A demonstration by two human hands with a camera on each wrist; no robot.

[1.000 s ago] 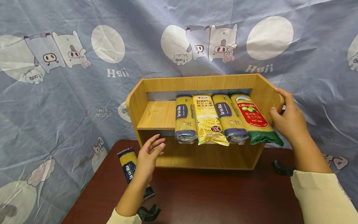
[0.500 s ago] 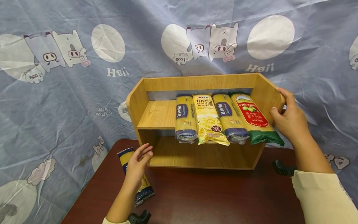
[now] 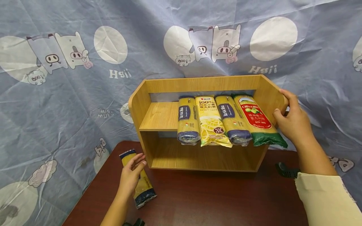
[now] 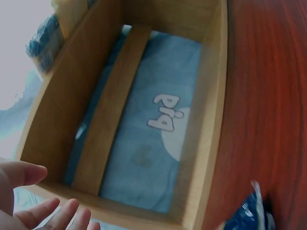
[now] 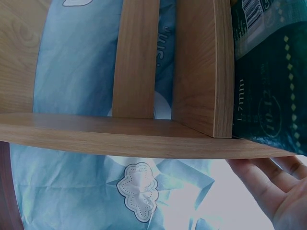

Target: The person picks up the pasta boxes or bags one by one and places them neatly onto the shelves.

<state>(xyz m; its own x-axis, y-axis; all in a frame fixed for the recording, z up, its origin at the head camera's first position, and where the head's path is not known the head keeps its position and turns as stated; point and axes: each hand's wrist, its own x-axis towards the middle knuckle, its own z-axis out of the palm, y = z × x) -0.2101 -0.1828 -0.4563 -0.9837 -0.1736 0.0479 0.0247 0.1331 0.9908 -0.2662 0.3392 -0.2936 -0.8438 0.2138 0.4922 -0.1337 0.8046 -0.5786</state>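
Observation:
A wooden shelf [image 3: 158, 116] stands on a dark red table [image 3: 215, 197]. Its upper board carries several pasta packs side by side: two yellow-blue ones [image 3: 186, 121], a yellow one [image 3: 210, 122] and a green-ended one [image 3: 254, 119]. My right hand [image 3: 292, 121] grips the shelf's right side panel, fingers over the top edge, thumb on the front edge. Another yellow-blue pasta pack [image 3: 141, 185] lies on the table left of the shelf. My left hand [image 3: 130, 177] is right over it with relaxed fingers; contact is unclear. The left wrist view shows the shelf's lower compartment [image 4: 211, 120] and that hand's fingertips [image 4: 19, 175].
A blue cartoon-print curtain [image 3: 56, 94] hangs behind and drapes around the table's left side. A small black object [image 3: 284, 171] lies on the table right of the shelf. The right wrist view looks up at the shelf's boards [image 5: 144, 139] and the green pack [image 5: 271, 86].
My left hand has dropped from the shelf's lower opening down and left to the pack on the table. The right hand has kept its hold on the side panel.

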